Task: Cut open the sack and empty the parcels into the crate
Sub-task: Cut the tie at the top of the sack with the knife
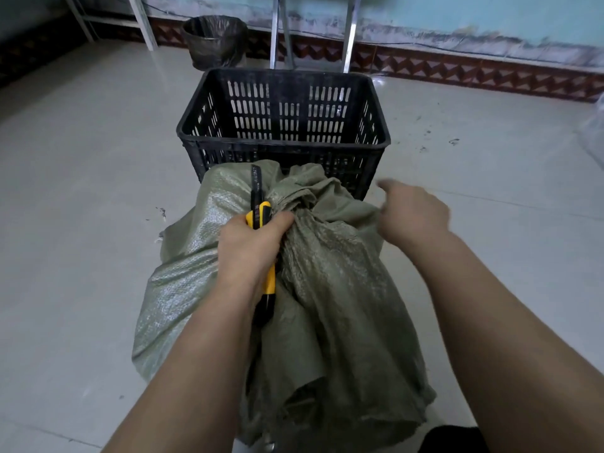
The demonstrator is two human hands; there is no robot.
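Note:
A grey-green woven sack (330, 289) stands on the floor in front of me, its neck bunched and tied near the top. My left hand (248, 253) grips a yellow and black utility knife (261, 210) with the blade out, pointing up beside the tied neck. To the right of the neck my right hand (411, 214) hovers, blurred, fingers loosely curled, holding nothing. Just behind the sack sits a black slotted plastic crate (284, 138), with no parcels visible inside. The sack hides its contents.
A bin lined with a black bag (214, 40) stands by the back wall, next to two metal uprights (351, 31) behind the crate. White frame legs (143, 21) are at the back left. Pale tiled floor (81, 191) surrounds the sack, with clear plastic (596, 132) at the right edge.

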